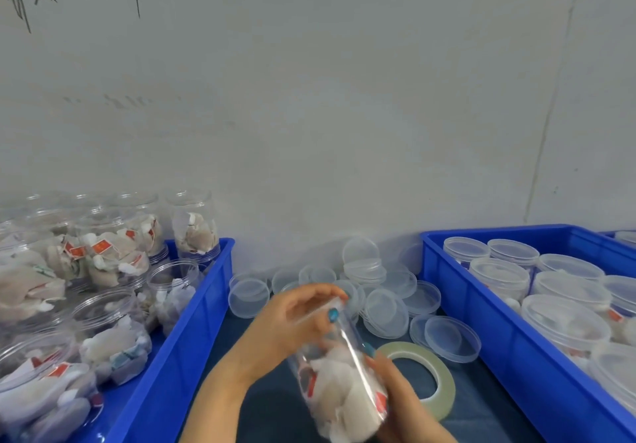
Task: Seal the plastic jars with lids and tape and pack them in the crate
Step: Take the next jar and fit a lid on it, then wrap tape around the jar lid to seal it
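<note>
A clear plastic jar (pixel 339 384) filled with white packets is tilted above the dark table, its lidded top pointing up and away from me. My left hand (pixel 292 318) grips the jar's top end, fingers curled over the lid. My right hand (pixel 402 394) holds the jar's lower body from the right side. A roll of clear tape (pixel 437 370) lies flat on the table just right of the jar. Several loose clear lids (pixel 389 305) are piled behind it.
A blue crate (pixel 192 322) at the left holds several open filled jars. Another blue crate (pixel 481 312) at the right holds several lidded jars. A grey wall with handwriting stands behind the table.
</note>
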Tool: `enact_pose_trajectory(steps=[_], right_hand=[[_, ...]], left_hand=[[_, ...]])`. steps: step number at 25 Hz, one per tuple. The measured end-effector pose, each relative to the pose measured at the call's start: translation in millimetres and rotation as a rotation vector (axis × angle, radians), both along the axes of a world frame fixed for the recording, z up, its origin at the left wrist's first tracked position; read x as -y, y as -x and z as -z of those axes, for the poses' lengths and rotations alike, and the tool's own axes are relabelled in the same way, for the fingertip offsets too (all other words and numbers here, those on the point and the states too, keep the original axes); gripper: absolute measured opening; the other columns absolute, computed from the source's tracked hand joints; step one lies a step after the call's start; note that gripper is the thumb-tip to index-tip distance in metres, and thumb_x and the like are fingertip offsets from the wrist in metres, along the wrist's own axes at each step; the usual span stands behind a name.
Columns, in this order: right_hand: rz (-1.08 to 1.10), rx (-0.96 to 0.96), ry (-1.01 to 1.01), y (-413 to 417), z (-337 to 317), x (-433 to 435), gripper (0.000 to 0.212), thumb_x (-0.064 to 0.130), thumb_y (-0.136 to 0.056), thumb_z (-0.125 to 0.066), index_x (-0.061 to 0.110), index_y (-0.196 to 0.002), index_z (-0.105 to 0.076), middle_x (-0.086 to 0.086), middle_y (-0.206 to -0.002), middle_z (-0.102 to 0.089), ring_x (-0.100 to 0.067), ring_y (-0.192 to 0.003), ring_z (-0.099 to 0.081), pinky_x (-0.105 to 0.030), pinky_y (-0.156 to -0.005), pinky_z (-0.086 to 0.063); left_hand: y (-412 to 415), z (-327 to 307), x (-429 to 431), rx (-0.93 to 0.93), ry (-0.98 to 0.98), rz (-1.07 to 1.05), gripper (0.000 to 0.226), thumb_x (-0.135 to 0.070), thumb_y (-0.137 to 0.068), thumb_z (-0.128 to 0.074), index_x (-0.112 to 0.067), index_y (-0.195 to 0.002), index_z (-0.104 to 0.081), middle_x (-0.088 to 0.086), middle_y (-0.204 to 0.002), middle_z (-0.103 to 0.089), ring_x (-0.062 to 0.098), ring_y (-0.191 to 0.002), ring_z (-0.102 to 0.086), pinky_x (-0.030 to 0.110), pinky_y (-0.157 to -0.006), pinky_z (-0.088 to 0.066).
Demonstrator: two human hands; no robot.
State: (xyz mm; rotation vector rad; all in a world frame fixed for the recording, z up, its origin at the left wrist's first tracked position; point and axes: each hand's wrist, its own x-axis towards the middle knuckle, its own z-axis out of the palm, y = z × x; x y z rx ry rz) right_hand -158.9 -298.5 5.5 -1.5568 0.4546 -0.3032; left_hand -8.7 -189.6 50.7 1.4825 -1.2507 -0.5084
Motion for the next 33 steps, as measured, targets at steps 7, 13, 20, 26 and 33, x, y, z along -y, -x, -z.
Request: enact_pose_trajectory(steps=[7,13,20,26,33], right_hand=[[-0.095,-0.413,0.984,35,10,78,0.071,0.078,-0.055,-0.070,0.046,-0.115,-0.049,0.027,-0.122,-0.040,0.005,-0.120,-0.032,-0.022,-0.105,-0.035],[-0.078,-0.348,1.114,38,25,92,0.020,0.046,-0.081,-0.074,0.038,-0.095,-0.062,0.030,-0.118,-0.052,0.007,-0.128,-0.027,-0.029,-0.120,-0.016],[0.276,0.108,0.535,13,18,56,0.021,0.016,-0.103,-0.046,0.031,-0.105,-0.060,0.001,-0.093,-0.068,-0.008,-0.074,-0.060,-0.017,-0.062,-0.047],[0.095,0.289,0.437,11,33,43,0.049,-0.002,-0.103,-0.035,0.007,-0.152,-0.029,-0.003,-0.156,-0.038,-0.018,-0.144,-0.035,-0.027,-0.110,-0.037],[0.150,0.367,0.481,7,27,33,0.059,-0.001,-0.099,-0.048,0.033,-0.145,-0.034,0.028,-0.149,-0.037,0.014,-0.137,-0.032,-0.004,-0.104,-0.031]], left_hand=[[-6,17,10,0.586,-0.191,-0.383,0.056,-0.065,-0.067,-0.069,-0.044,-0.118,-0.060,-0.028,-0.124,-0.053,-0.007,-0.118,-0.044,0.025,-0.106,-0.039],[2,37,30,0.777,-0.026,-0.456,0.064,-0.076,-0.070,-0.058,-0.036,-0.120,-0.063,-0.019,-0.124,-0.053,0.002,-0.122,-0.041,0.023,-0.106,-0.032],[35,22,43,1.030,0.135,-0.425,0.045,-0.060,-0.082,-0.055,-0.032,-0.115,-0.067,-0.019,-0.114,-0.063,0.004,-0.112,-0.052,0.026,-0.103,-0.039],[58,31,56,0.862,0.226,-0.461,0.022,-0.026,-0.087,-0.069,-0.023,-0.109,-0.074,-0.009,-0.113,-0.065,0.005,-0.101,-0.061,0.019,-0.085,-0.053],[60,32,55,0.648,0.290,-0.584,0.022,-0.030,-0.090,-0.060,-0.016,-0.090,-0.076,-0.007,-0.086,-0.067,0.002,-0.078,-0.058,0.016,-0.068,-0.049]])
